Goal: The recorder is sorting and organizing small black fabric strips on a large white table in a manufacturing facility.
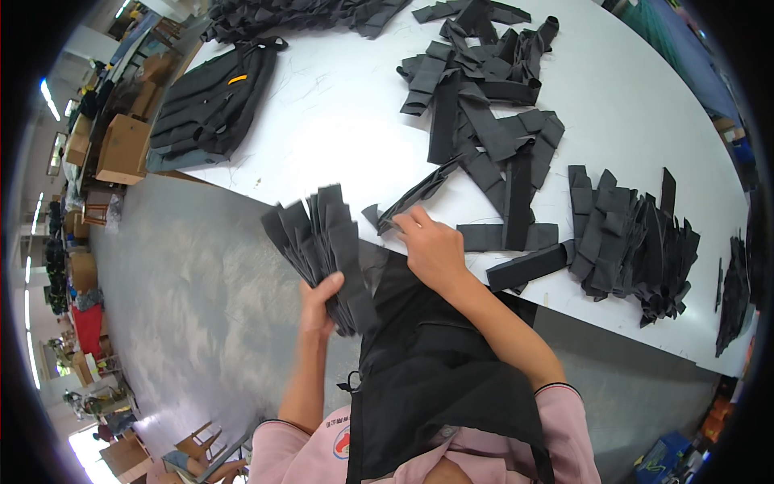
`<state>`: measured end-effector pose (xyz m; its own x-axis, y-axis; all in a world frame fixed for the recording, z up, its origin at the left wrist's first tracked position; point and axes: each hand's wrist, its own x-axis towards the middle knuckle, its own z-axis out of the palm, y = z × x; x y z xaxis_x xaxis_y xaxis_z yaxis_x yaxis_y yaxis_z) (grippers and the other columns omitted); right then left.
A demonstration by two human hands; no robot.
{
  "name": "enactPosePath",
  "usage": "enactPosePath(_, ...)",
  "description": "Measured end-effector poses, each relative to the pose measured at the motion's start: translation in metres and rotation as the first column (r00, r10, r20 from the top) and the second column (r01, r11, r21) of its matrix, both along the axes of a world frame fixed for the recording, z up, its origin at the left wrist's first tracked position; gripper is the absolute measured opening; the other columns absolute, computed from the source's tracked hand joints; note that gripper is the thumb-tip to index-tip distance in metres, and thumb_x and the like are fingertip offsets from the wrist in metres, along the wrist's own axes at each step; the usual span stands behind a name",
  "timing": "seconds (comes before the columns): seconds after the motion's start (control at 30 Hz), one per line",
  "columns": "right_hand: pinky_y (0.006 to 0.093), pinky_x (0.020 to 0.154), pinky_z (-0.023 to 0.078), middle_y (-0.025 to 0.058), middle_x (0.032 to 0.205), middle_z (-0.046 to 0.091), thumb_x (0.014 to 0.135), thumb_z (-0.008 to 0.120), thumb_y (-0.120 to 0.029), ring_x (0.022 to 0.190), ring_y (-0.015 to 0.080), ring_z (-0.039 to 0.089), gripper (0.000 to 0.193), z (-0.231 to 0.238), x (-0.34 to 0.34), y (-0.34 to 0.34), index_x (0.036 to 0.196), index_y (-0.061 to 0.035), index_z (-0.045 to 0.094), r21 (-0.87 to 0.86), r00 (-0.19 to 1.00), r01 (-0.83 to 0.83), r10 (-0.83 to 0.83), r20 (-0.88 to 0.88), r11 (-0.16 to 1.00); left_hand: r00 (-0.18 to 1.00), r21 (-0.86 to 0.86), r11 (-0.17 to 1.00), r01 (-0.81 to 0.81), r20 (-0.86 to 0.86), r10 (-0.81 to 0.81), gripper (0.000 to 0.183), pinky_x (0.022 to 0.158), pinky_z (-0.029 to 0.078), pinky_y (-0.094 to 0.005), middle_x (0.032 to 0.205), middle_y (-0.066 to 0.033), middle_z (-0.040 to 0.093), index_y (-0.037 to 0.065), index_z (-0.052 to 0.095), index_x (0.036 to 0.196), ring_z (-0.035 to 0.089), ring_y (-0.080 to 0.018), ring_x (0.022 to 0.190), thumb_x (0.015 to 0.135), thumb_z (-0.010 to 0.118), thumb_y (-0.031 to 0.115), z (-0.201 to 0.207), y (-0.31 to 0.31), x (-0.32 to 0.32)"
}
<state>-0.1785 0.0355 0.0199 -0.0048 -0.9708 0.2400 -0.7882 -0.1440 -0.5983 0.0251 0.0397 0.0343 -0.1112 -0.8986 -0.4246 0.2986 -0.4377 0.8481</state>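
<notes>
My left hand (320, 306) grips a fanned bundle of dark grey fabric strips (322, 242), held upright just off the white table's near edge (339, 137). My right hand (431, 246) pinches the end of a single dark strip (415, 194) that lies slanting on the table. A loose heap of similar strips (484, 113) covers the table beyond my right hand. A neater overlapped pile of strips (629, 238) lies to its right. A black apron hangs down my front between both forearms.
A stack of black bag panels (210, 105) sits on the table's left corner. More dark strips (306, 12) lie at the far edge and another pile (738, 290) at the right end. Cardboard boxes (121, 149) stand on the grey floor to the left.
</notes>
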Motion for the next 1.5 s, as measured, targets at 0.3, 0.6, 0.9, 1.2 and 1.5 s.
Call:
enactPosePath(0.3, 0.0253, 0.070, 0.047, 0.0054, 0.095, 0.056, 0.091, 0.053, -0.012, 0.083, 0.0126, 0.056, 0.027, -0.032, -0.024, 0.033, 0.114, 0.0034, 0.053, 0.532, 0.264, 0.027, -0.520, 0.813, 0.846, 0.220, -0.025, 0.599, 0.800, 0.942, -0.254, 0.075, 0.080, 0.047, -0.0411, 0.097, -0.0249, 0.062, 0.004, 0.039, 0.129, 0.061, -0.0374, 0.088, 0.065, 0.070, 0.025, 0.015, -0.133, -0.114)
enactPosePath(0.6, 0.0310, 0.089, 0.044, 0.0080, 0.112, 0.058, 0.096, 0.046, -0.017, 0.104, 0.0156, 0.055, 0.031, -0.049, -0.015, 0.019, 0.120, 0.0019, 0.051, 0.413, 0.165, 0.009, -0.408, 0.898, 0.911, 0.808, 0.113, 0.806, 0.582, 0.038, -0.588, 0.053, 0.070, 0.054, -0.0316, 0.097, -0.0143, 0.061, -0.002, 0.044, 0.115, 0.063, -0.0192, 0.080, 0.071, 0.072, 0.007, -0.018, -0.101, -0.113)
enactPosePath(0.9, 0.0272, 0.078, 0.043, 0.0065, 0.113, 0.060, 0.091, 0.052, -0.015, 0.092, 0.0139, 0.055, 0.027, -0.001, -0.038, 0.084, 0.116, -0.0049, 0.057, 0.488, 0.339, 0.030, -0.468, 0.816, 0.872, 0.773, 0.062, 0.794, 0.605, 0.195, -0.604, 0.052, 0.066, 0.053, -0.0297, 0.081, -0.0141, 0.063, -0.005, 0.045, 0.110, 0.064, -0.0205, 0.068, 0.065, 0.069, 0.005, 0.013, -0.105, -0.136)
enactPosePath(1.2, 0.0458, 0.095, 0.033, 0.0099, 0.127, 0.048, 0.081, 0.059, -0.008, 0.120, 0.0330, 0.040, 0.033, -0.060, -0.086, 0.095, 0.114, -0.0103, 0.058, -0.024, 0.902, 0.412, -0.411, -0.132, 0.911, 0.840, -0.659, 0.616, 0.433, 0.046, -0.541, 0.049, 0.070, 0.054, -0.0307, 0.087, -0.0167, 0.064, -0.008, 0.053, 0.111, 0.064, -0.0221, 0.072, 0.073, 0.064, 0.021, 0.241, -0.177, -0.193)
enactPosePath(1.5, 0.0375, 0.097, 0.038, 0.0118, 0.119, 0.057, 0.087, 0.051, -0.008, 0.119, 0.0282, 0.046, 0.029, -0.065, -0.139, 0.007, 0.115, -0.0028, 0.056, 0.003, 0.894, 0.370, -0.356, 0.272, 0.929, 0.747, -0.732, 0.506, 0.457, 0.006, -0.665, 0.066, 0.077, 0.054, -0.0353, 0.104, -0.0217, 0.059, -0.009, 0.038, 0.127, 0.063, -0.0258, 0.084, 0.071, 0.062, 0.018, 0.222, -0.151, -0.158)
